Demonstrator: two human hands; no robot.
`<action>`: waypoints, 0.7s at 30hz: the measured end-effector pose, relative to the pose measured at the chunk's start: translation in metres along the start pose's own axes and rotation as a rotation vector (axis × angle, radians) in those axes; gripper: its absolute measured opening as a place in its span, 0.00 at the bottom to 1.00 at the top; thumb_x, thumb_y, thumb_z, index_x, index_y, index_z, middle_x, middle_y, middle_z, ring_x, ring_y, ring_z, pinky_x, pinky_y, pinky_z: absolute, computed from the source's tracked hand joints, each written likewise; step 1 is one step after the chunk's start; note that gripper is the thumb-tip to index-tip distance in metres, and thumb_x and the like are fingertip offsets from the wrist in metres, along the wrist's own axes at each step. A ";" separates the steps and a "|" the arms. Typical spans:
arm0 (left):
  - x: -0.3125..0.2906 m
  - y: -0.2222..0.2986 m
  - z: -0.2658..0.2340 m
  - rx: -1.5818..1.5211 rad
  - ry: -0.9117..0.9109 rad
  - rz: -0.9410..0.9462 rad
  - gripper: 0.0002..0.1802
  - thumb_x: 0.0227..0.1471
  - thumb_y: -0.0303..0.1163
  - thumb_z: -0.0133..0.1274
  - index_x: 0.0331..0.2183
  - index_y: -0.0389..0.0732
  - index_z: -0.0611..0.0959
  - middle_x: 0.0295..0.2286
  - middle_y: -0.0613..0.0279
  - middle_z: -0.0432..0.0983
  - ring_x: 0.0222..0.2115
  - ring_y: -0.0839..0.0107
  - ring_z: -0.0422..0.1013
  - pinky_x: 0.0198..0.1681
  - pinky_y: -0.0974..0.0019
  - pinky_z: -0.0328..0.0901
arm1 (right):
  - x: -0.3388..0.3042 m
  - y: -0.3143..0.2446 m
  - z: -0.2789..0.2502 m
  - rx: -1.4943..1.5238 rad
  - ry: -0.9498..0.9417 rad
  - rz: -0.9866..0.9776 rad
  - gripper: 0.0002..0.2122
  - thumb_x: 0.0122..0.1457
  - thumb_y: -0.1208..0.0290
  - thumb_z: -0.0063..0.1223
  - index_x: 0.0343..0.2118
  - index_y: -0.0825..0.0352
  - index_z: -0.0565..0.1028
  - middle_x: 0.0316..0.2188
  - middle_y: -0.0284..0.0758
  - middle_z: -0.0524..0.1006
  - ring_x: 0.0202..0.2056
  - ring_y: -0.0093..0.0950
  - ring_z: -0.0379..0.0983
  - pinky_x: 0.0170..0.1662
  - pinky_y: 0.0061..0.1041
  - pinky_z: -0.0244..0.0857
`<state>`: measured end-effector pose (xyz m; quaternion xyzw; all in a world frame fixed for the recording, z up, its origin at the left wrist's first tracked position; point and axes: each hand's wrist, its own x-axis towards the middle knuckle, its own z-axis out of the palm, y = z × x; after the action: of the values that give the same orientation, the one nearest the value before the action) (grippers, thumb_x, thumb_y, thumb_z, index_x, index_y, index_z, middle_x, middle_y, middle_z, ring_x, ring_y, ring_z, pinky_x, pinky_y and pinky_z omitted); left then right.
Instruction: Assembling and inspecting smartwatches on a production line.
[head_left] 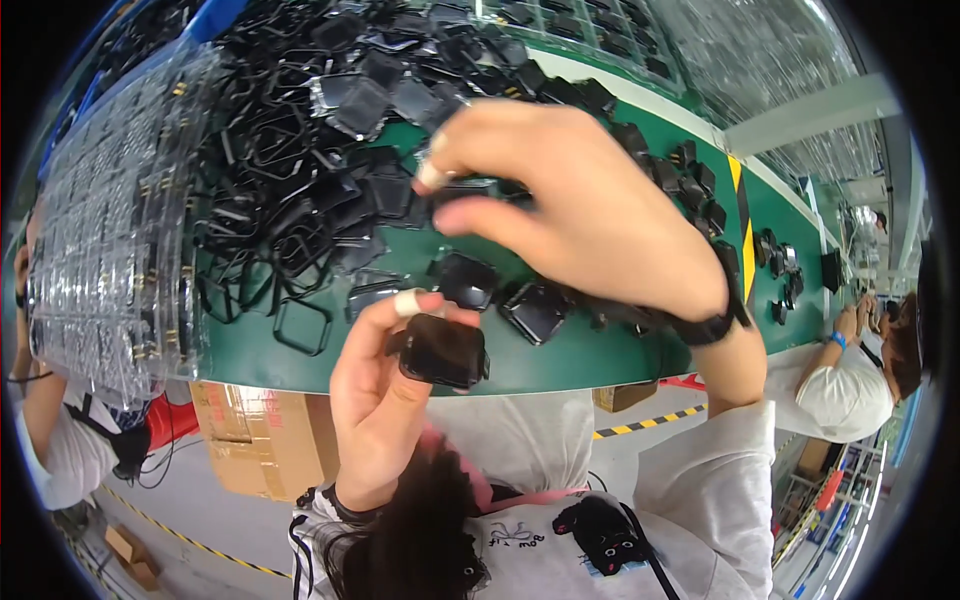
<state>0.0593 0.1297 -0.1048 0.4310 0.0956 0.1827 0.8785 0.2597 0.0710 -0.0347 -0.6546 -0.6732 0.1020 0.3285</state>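
My left hand (378,395) is closed around a black square watch-like case (443,352) near the table's front edge. A white finger cover wraps one of its fingertips. My right hand (590,205), a little blurred, reaches over the middle of the table with thumb and forefinger apart. A dark part shows behind that gap, seemingly on the table. Below the right hand lie two more black square cases, one (466,279) beside the other (536,311). Thin black square frames (302,327) and dark film-covered square pieces (357,106) form a heap to the left and behind.
Stacked clear plastic trays (120,235) stand at the left of the green table (260,355). More black cases (690,185) lie along the right, near a yellow-black tape strip (742,215). A cardboard box (262,440) sits below. Other people (845,395) work at both sides.
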 end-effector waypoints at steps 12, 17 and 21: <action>-0.001 0.020 -0.020 0.037 0.280 0.093 0.27 0.53 0.23 0.45 0.53 0.27 0.58 0.50 0.41 0.61 0.48 0.60 0.65 0.49 0.63 0.63 | 0.036 -0.016 0.021 -0.003 -0.086 -0.002 0.12 0.42 0.74 0.61 0.31 0.68 0.72 0.36 0.39 0.70 0.34 0.34 0.69 0.36 0.28 0.65; 0.001 0.009 -0.017 -0.422 0.118 0.185 0.26 0.50 0.15 0.45 0.51 0.25 0.60 0.50 0.42 0.61 0.49 0.61 0.64 0.48 0.60 0.64 | 0.005 -0.043 0.030 -0.099 -0.066 -0.158 0.16 0.39 0.73 0.63 0.32 0.70 0.72 0.38 0.39 0.71 0.35 0.33 0.69 0.36 0.26 0.65; 0.000 0.000 -0.023 -0.086 0.143 0.130 0.25 0.48 0.13 0.47 0.49 0.25 0.64 0.48 0.43 0.64 0.48 0.61 0.65 0.47 0.59 0.65 | -0.001 -0.033 0.033 0.002 -0.073 -0.150 0.16 0.39 0.74 0.63 0.34 0.71 0.73 0.38 0.39 0.71 0.35 0.33 0.70 0.35 0.22 0.65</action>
<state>0.0518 0.1463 -0.1188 0.3841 0.1217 0.2736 0.8734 0.2140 0.0757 -0.0418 -0.5979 -0.7317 0.1014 0.3112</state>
